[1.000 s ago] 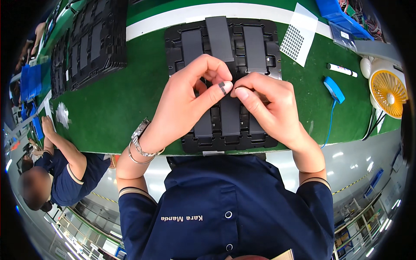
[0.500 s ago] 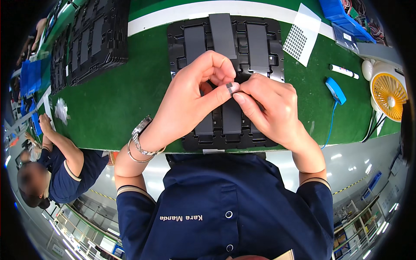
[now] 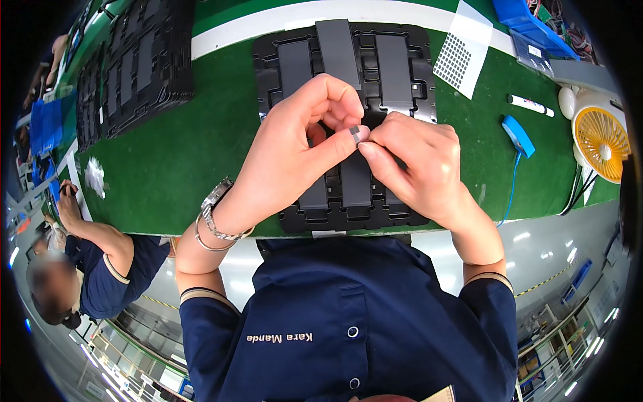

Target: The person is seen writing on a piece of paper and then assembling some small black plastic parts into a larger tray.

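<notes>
the left hand (image 3: 288, 141), fingers loosely curled, is bearing small dark patches (image 3: 355, 132) on its thumb; the right hand (image 3: 418, 161) is bringing thumb and finger together at that tip. whether either is gripping anything, i cannot tell. both are hovering over a black tray (image 3: 291, 222).

Green worktable (image 3: 174, 161), grey floor (image 3: 529, 249) (glossy, light-streaked)

Small, dark, squarish patches (image 3: 355, 130) lie flat near the left hand's (image 3: 295, 144) thumb tip.
</notes>
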A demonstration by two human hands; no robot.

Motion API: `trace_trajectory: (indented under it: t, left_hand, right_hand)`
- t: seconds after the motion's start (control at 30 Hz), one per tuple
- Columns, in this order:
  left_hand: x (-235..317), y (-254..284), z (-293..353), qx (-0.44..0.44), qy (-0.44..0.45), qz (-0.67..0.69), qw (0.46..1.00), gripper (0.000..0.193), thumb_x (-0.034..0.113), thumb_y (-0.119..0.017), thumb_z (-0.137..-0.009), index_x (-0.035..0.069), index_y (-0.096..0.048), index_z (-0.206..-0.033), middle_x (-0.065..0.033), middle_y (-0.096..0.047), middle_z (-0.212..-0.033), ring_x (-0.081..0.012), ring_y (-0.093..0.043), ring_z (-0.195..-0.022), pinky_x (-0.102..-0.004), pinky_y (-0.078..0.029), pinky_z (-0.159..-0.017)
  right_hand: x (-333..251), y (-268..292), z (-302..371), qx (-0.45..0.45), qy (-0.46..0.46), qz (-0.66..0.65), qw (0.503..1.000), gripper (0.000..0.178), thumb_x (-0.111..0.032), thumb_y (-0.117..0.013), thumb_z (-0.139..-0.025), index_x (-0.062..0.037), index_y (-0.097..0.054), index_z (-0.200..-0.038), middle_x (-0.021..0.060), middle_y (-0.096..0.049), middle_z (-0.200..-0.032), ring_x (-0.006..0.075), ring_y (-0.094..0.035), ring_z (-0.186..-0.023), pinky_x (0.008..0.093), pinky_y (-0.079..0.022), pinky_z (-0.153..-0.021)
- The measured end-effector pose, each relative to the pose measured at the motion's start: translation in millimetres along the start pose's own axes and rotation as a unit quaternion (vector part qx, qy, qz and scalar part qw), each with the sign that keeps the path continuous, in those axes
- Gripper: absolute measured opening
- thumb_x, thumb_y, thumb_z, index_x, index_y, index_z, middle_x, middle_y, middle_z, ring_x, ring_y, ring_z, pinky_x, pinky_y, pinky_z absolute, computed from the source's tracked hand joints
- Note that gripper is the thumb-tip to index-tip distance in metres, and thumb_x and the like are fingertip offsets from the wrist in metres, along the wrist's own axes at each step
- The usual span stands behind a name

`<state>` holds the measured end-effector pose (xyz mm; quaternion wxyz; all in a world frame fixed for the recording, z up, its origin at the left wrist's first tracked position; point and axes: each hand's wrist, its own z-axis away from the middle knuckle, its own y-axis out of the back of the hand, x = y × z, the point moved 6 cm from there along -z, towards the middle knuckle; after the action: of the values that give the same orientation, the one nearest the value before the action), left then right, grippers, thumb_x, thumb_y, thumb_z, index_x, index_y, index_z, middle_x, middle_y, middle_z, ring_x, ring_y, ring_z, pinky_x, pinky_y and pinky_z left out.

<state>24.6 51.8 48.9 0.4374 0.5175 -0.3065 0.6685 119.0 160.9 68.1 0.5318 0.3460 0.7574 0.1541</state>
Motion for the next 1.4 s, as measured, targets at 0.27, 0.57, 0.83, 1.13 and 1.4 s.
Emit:
trace_trajectory:
  t: [0.27, 0.57, 0.83, 1.13, 1.4]
  left_hand:
    - [5, 0, -23, 0.024, -0.017, -0.088, 0.996, 0.021, 0.012, -0.065, -0.088, 0.007, -0.055, -0.106, 0.0011, -0.060, -0.093, -0.0087, -0.057, -0.086, -0.0238, -0.045, -0.073]
    - [19, -40, -66, 0.075, -0.299, -0.557, 0.771, 0.043, 0.022, -0.077, -0.070, 0.008, -0.059, -0.107, -0.0057, -0.057, -0.110, -0.0263, -0.053, -0.112, -0.0367, -0.043, -0.092]
    - [23, -21, -70, 0.060, -0.137, -0.486, 0.861, 0.040, 0.032, -0.073, -0.079, 0.010, -0.058, -0.109, -0.0059, -0.064, -0.092, -0.0196, -0.064, -0.077, -0.0273, -0.049, -0.060]
    - [-6, -17, -40, 0.009, 0.008, 0.147, 0.989, 0.070, 0.009, -0.051, -0.097, 0.008, -0.009, -0.154, -0.0199, -0.068, -0.108, -0.0172, -0.070, -0.084, -0.0221, -0.049, -0.066]
    - [-12, -8, -3, 0.026, 0.051, 0.185, 0.981, 0.028, 0.009, -0.062, -0.092, -0.002, -0.062, -0.117, -0.0124, -0.071, -0.100, -0.0153, -0.068, -0.087, -0.0246, -0.051, -0.071]
  right_hand:
    - [13, 27, -6, 0.091, -0.032, -0.071, 0.993, 0.014, -0.010, -0.070, -0.081, -0.0021, -0.062, -0.073, 0.0053, -0.055, -0.062, 0.0154, -0.054, -0.049, 0.0292, -0.042, -0.046]
    - [90, 15, 5, 0.123, -0.400, -0.374, 0.828, 0.032, -0.026, -0.057, -0.095, -0.0064, -0.058, -0.070, -0.0070, -0.041, -0.057, 0.0016, -0.031, -0.051, 0.0212, -0.021, -0.045]
    - [99, 15, 12, 0.169, -0.402, -0.442, 0.784, 0.031, -0.026, -0.057, -0.096, -0.0066, -0.059, -0.072, -0.0064, -0.043, -0.057, 0.0009, -0.030, -0.048, 0.0208, -0.019, -0.043]
    - [59, 39, -1, 0.119, -0.289, -0.223, 0.923, 0.026, -0.019, -0.061, -0.093, -0.0004, -0.060, -0.074, -0.0037, -0.045, -0.057, 0.0038, -0.038, -0.055, 0.0230, -0.030, -0.049]
    - [31, 16, -1, 0.026, -0.234, -0.198, 0.951, 0.014, -0.011, -0.065, -0.089, 0.0005, -0.064, -0.081, 0.0025, -0.053, -0.060, 0.0083, -0.044, -0.053, 0.0262, -0.035, -0.049]
